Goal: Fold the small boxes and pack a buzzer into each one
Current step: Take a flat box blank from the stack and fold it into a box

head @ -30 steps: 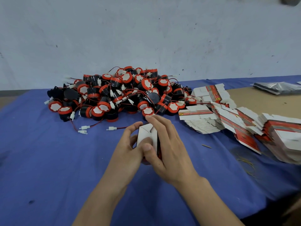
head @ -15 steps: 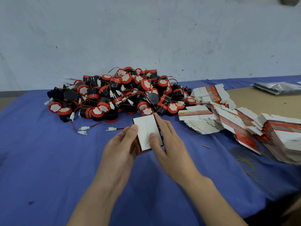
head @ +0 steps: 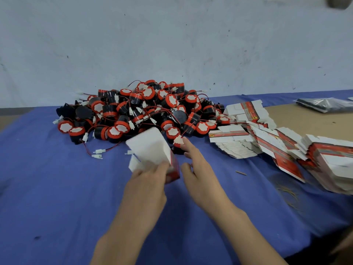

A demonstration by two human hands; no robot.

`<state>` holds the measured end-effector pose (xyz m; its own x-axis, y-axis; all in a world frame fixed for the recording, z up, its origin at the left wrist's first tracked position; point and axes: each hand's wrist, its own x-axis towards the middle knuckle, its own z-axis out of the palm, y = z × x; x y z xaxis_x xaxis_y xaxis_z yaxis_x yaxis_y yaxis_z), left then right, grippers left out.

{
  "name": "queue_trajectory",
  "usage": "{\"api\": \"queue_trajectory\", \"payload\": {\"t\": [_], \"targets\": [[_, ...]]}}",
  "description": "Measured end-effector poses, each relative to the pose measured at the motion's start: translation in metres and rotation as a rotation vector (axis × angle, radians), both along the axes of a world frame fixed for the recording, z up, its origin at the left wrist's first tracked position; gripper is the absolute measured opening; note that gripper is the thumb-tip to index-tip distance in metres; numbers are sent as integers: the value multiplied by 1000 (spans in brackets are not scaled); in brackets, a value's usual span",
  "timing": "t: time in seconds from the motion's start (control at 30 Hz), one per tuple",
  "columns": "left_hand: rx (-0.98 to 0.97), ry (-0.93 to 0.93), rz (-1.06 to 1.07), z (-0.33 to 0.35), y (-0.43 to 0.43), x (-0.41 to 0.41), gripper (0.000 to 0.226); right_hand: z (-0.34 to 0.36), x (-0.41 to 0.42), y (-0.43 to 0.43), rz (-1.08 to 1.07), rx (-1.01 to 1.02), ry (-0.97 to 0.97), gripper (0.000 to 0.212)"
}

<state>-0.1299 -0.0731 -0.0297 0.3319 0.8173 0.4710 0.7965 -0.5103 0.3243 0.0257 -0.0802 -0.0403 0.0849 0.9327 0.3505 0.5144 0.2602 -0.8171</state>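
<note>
Left hand (head: 147, 180) grips the small box (head: 150, 150) by its near end, fingers curled round it. White face up, red side to the right, a loose flap (head: 133, 164) sticking out on the left. The box is tilted and blurred, just in front of the buzzer heap (head: 137, 111); cannot tell if it touches the blue cloth (head: 57, 188).

Right hand (head: 198, 169) is spread, fingers straight, holding nothing. Its index fingertip (head: 186, 142) is at one buzzer (head: 178, 141) on the heap's front edge; touching or just short, cannot tell.

Right of the heap: fanned stacks of flat boxes (head: 248, 134). Far right of the heap: a plastic bag (head: 324, 105) on the bare tabletop (head: 296, 119).
</note>
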Motion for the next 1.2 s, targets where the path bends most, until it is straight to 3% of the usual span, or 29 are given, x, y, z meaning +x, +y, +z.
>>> {"api": "queue_trajectory", "payload": {"t": [0.07, 0.2, 0.33, 0.43, 0.57, 0.7, 1.2], "targets": [[19, 202, -74, -8, -2, 1, 48, -1, 0, 2, 13, -49, -10, 66], [11, 281, -136, -11, -2, 9, 40, -6, 0, 3, 60, -143, -89, 67], [18, 161, -167, -4, -8, 10, 33, -11, 5, 8, 34, -174, -130, 65], [161, -72, -215, 0, -16, 8, 28, -12, 10, 13, -7, -226, -184, 62], [77, -376, -133, 9, -24, -4, 34, -9, 20, 23, -104, -172, -238, 58], [91, -523, -67, 9, -15, -19, 37, -7, 30, 46, -178, -131, -321, 54], [56, -631, 49, -1, 9, -52, 36, -19, 19, 110, -359, -127, -169, 38]]}}
